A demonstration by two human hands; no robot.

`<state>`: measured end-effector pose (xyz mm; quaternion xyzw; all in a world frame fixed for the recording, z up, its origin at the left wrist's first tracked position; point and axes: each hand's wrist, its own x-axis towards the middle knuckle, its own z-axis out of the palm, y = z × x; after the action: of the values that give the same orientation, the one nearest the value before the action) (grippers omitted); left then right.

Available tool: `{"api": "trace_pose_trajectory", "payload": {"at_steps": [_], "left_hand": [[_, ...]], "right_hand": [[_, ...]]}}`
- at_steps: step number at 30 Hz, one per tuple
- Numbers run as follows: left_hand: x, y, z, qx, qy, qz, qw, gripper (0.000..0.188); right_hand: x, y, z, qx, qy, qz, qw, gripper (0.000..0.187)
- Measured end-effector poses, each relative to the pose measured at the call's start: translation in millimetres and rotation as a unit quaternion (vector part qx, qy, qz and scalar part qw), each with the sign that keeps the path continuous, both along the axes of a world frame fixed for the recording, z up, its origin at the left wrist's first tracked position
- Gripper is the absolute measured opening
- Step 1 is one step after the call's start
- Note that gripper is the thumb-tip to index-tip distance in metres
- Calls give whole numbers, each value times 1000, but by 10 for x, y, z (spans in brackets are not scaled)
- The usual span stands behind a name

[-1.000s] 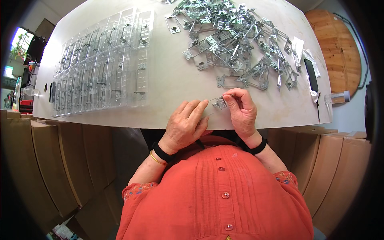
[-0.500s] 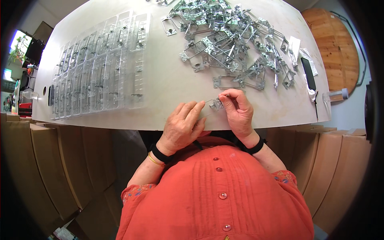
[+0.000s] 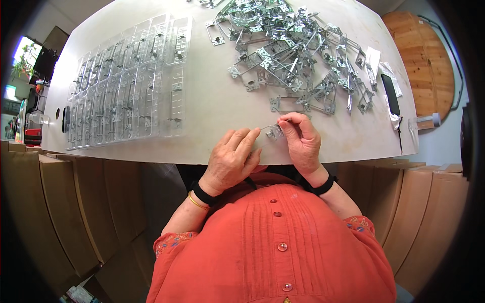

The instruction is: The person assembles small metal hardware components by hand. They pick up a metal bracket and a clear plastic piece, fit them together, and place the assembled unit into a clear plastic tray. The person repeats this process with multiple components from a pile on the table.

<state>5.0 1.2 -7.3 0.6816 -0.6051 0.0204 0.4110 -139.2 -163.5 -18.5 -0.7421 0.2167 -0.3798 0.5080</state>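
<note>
- Left hand [image 3: 230,159]: fingers narrowed on the wires of a metal bracket [image 3: 273,133].
- Right hand [image 3: 302,139]: pinching its 2 o'clock end.
- Loose pile [image 3: 265,60]: 12 o'clock of both.
- Change: grip barely shifts; handling apparently continues.

Relative to one second ago, the head view is shifting slightly: the heap of metal brackets [image 3: 290,58] and the black phone [image 3: 390,95] are appearing further left, and the near edge of the tabletop [image 3: 212,113] is sitting marginally lower. Against the half-second mark, the heap is drifting a trace rightward. The left hand [image 3: 232,156] and right hand [image 3: 303,144] are appearing further left than at one second, largely with the view. The held metal bracket [image 3: 273,133] is presenting a slightly different tilt, its lower rod showing less distinctly.
</note>
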Motion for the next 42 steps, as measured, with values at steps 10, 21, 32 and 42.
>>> {"api": "trace_pose_trajectory", "payload": {"at_steps": [10,21,32,42], "left_hand": [[4,2,6,1,2,-5,1000,54],[4,2,-1,7,-1,-5,1000,54],[-1,-10,-21,-7,9,5,1000,53],[-25,-3,-45,-18,42,44,998,52]], "right_hand": [[-19,-16,-19,17,-3,10,1000,12],[-20,-4,-23,3,3,-4,1000,11],[-10,2,20,1,-22,-14,1000,12],[-52,7,19,7,-15,-2,1000,13]]}}
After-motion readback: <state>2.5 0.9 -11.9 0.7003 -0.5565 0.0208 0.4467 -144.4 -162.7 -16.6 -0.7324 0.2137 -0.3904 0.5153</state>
